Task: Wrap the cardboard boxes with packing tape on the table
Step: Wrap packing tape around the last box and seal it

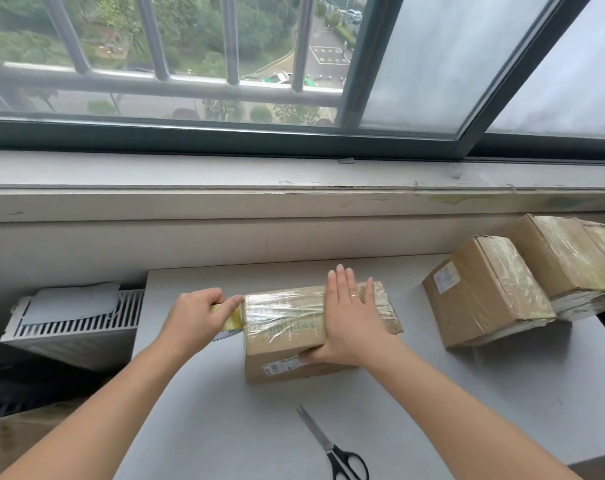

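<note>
A brown cardboard box (283, 327) lay flat on the grey table (225, 410), directly under the flat palm of the right hand (349, 323). Its top was covered in shiny clear tape and a white printed label sat on its near side. The packing tape roll (230, 318), yellowish and seen edge-on, sat in the left hand (197, 317), pressed against the box's left end just beside the fingertips. Well to the right of the right hand stood a second taped box (481, 296), tilted, with a small label on its left face. It leaned against a larger taped box (571, 258) farther right.
</note>
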Available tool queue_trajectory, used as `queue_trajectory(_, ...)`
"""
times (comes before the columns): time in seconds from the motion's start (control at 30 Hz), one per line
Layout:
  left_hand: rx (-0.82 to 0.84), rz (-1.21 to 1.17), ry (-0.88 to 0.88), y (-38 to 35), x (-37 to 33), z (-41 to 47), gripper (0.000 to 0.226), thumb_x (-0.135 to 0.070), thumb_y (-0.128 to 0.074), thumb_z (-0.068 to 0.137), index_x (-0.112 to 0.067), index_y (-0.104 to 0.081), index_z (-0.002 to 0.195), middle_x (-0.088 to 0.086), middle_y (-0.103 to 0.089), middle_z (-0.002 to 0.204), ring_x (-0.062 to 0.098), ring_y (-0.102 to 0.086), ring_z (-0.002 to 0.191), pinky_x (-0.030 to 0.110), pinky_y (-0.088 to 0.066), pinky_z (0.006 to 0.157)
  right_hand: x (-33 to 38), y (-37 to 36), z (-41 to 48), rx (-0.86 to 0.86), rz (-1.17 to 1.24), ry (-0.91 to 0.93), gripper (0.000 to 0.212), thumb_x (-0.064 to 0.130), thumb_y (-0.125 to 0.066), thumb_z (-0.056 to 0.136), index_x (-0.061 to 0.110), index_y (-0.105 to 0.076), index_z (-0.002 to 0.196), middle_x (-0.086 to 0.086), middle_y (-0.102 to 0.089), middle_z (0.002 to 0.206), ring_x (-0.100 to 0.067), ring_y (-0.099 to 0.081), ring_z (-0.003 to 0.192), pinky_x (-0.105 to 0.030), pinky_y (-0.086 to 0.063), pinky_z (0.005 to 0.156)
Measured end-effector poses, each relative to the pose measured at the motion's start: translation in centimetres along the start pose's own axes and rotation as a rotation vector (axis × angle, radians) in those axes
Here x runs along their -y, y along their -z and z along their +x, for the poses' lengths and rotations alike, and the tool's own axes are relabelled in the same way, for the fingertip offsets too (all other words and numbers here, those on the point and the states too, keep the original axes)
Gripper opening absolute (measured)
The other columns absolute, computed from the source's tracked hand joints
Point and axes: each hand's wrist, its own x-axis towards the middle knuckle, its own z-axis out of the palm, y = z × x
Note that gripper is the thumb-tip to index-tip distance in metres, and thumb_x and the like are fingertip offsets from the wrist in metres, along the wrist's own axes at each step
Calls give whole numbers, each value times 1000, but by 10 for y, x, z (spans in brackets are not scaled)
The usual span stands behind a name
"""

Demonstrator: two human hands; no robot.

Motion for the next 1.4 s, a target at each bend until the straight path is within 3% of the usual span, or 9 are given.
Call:
queue_trajectory(0.3,0,50,-22,0,-4,-4,50,-46,-64,96,-23,-42,57,-5,-45,51,17,-45,58,35,-35,57,88,1,5,-118,21,290,137,84,-58,74,4,15,159,-12,21,168,-36,26,153,-73,10,115)
queue_trajectory(0.43,19,35,-20,5,-6,-4,52,-42,-61,99,-19,-41,58,-3,-43,53,22,-43,61,35,-33,56,106,16,15,-97,-15,312,136,65,-77,73,5,8,160,-11,-12,163,-35,-5,154,-77,0,115)
queue_trajectory(0.57,63,-69,-26,27,-8,-5,61,-51,-63,95,-16,-35,55,-7,-32,50,13,-31,53,30,-24,50,87,39,12,-119,1,432,126,67,-84,60,14,-19,154,-6,-36,143,-30,-35,138,-76,-17,114)
queue_trajectory(0.67,67,-260,-150,70,-27,-13,59,-51,-65,89,-9,-41,55,-9,-31,51,10,-29,49,28,-25,49,62,70,0,-185,190,497,121,67,-85,57,20,-24,151,-1,-37,146,-24,-37,139,-63,-25,118)
queue_trajectory(0.77,32,-215,-229,125,-41,-20,51,-38,-74,93,-11,-53,55,-9,-40,48,7,-35,47,20,-29,47,25,93,-19,-236,644,475,118,57,-93,57,31,-25,150,15,-40,141,-6,-42,134,-39,-39,115)
queue_trajectory(0.87,32,-104,-280,157,-48,-23,49,-38,-74,90,-13,-54,53,-10,-42,46,9,-39,46,18,-29,47,-4,91,-30,-184,736,418,118,52,-95,56,40,-25,150,28,-41,140,2,-46,131,-30,-43,112)
queue_trajectory(1.0,88,-34,-312,141,-61,-16,58,-48,-75,89,-22,-41,49,-11,-36,46,10,-36,48,21,-27,49,-20,73,-31,-211,846,374,116,49,-98,53,39,-32,148,21,-48,139,-6,-53,128,-34,-48,108)
queue_trajectory(1.2,121,-62,-271,123,-64,-1,55,-39,-75,91,-9,-44,57,-10,-34,52,9,-31,50,22,-24,50,-35,51,-31,-227,1176,325,105,0,-95,64,29,-35,145,2,-54,134,-5,-62,118,-20,-51,93)
queue_trajectory(1.4,229,41,-199,95,-52,6,54,-45,-74,90,-16,-45,55,-11,-37,50,9,-35,50,22,-33,47,-63,30,-26,-124,1203,284,107,10,-97,61,36,-36,146,2,-53,139,-11,-58,127,-34,-53,104)
